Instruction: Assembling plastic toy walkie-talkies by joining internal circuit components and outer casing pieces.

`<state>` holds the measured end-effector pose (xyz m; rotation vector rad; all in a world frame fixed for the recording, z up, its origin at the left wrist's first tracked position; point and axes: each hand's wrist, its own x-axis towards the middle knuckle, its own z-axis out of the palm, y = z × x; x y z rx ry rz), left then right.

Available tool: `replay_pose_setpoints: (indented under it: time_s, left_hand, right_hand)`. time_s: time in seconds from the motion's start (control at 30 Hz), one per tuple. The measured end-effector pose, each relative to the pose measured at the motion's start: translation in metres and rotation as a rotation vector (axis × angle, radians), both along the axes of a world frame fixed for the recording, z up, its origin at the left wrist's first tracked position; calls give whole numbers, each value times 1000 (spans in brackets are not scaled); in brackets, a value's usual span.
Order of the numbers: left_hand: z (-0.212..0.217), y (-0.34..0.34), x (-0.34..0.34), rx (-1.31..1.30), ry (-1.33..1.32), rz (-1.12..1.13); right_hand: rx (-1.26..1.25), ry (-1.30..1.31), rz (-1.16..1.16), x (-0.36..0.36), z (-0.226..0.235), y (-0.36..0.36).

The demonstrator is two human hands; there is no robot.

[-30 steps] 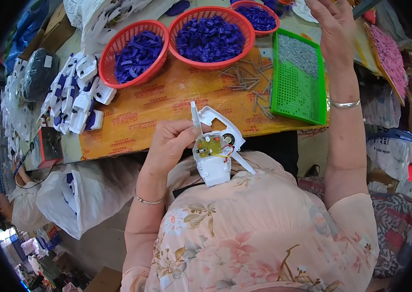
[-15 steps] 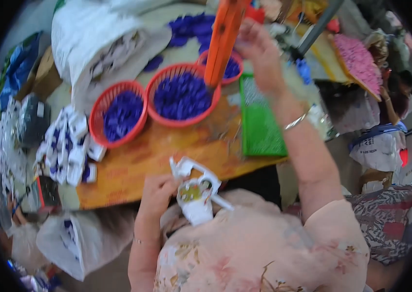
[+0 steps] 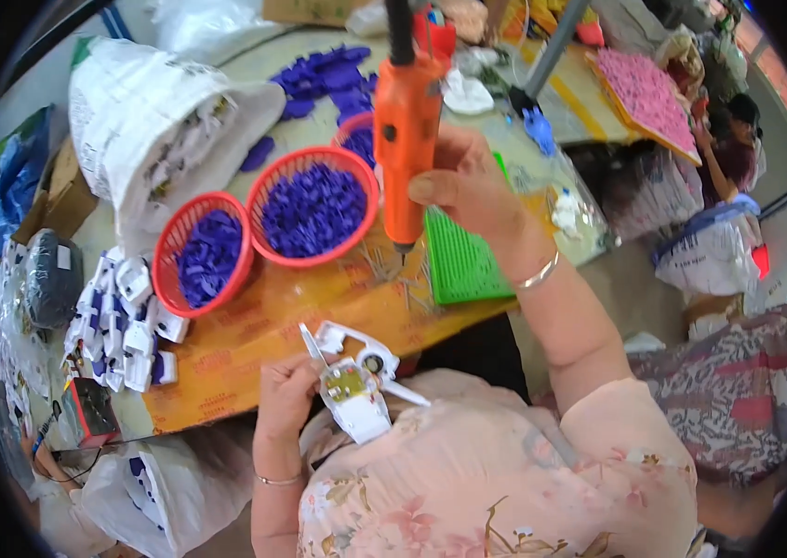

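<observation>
My left hand (image 3: 287, 395) is closed on the side of a white plastic housing (image 3: 363, 418), held close to my body at the table's front edge. The housing lies opened up, with a yellowish insert and a round dark part inside; a thin white arm sticks out to its right. In my right hand (image 3: 479, 186) is an orange electric screwdriver (image 3: 409, 139), upright with its tip down, above the orange-covered table (image 3: 254, 349). Its cable rises from the top. Below and beside the tip lie several thin metal screws (image 3: 377, 268), apart from it.
Red baskets (image 3: 314, 259) of purple parts stand left of the screwdriver, beside a green tray (image 3: 468, 270). White-and-purple pieces (image 3: 138, 344) are piled at left, below a white sack (image 3: 119, 112). A metal pole (image 3: 556, 46) rises at back right. A co-worker (image 3: 738, 163) sits far right.
My right hand has closed around the screwdriver and pulled it down and upright; earlier it was open behind the tilted tool. My left hand still holds the housing. The view has shifted slightly.
</observation>
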<state>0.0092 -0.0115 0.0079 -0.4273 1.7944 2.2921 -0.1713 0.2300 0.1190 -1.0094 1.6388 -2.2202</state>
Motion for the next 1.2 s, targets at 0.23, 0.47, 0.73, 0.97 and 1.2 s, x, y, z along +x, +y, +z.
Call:
replay_pose_setpoints:
  time_s: [0.23,0.47,0.73,0.97,1.2]
  left_hand:
    - [3,-3,-5,6,10,-19]
    - [3,-6,-2,7,7,-60]
    - [6,-2,-4,32,18,-38]
    - [4,-6,-5,15,19,-65]
    - [5,-3,-4,12,31,-55]
  right_hand:
    - [146,27,30,18,11,22]
    - [-23,2,22,20,-2,41]
    - [88,22,-252,26,-26,50]
    - [4,78,-476,42,-47,39]
    - [-28,45,-497,45,-51,36]
